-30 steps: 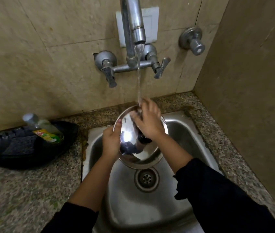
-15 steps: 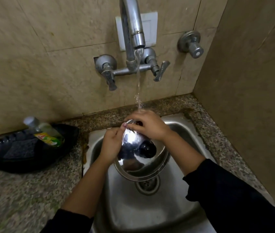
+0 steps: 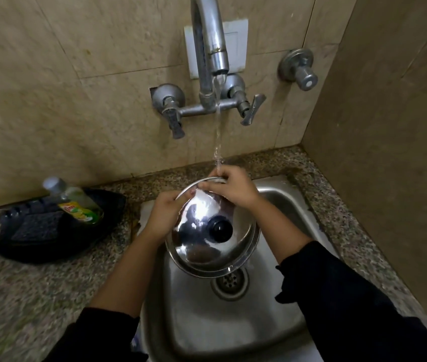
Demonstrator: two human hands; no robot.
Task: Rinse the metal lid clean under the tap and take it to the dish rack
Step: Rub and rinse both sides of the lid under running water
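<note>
- Two hands are on the metal lid (image 3: 196, 246), which we hold tilted in the sink (image 3: 233, 335), just above the drain (image 3: 229, 283), with the black knob (image 3: 219, 228) facing us.
- Our left hand (image 3: 166, 215) grips the rim on the side left of the drain, fingers curled round the edge. Our right hand (image 3: 235, 190) pinches the far rim, beyond the drain, right where the stream (image 3: 217, 131) from the tap (image 3: 211, 43) lands.
- We judge this as mid-rinse — water meets only the upper edge, so we should turn the lid through the stream rim by rim, then flip it to wash the underside.
- Wet steel is likely slippery. We would shift one hand at a time and hold the lid low over the drain, so a slip means a short drop.
- Left of the drain, on the counter, a black tray (image 3: 50, 246) holds a soap bottle (image 3: 76, 202). No dish rack is in view — the carry is not yet begun.
</note>
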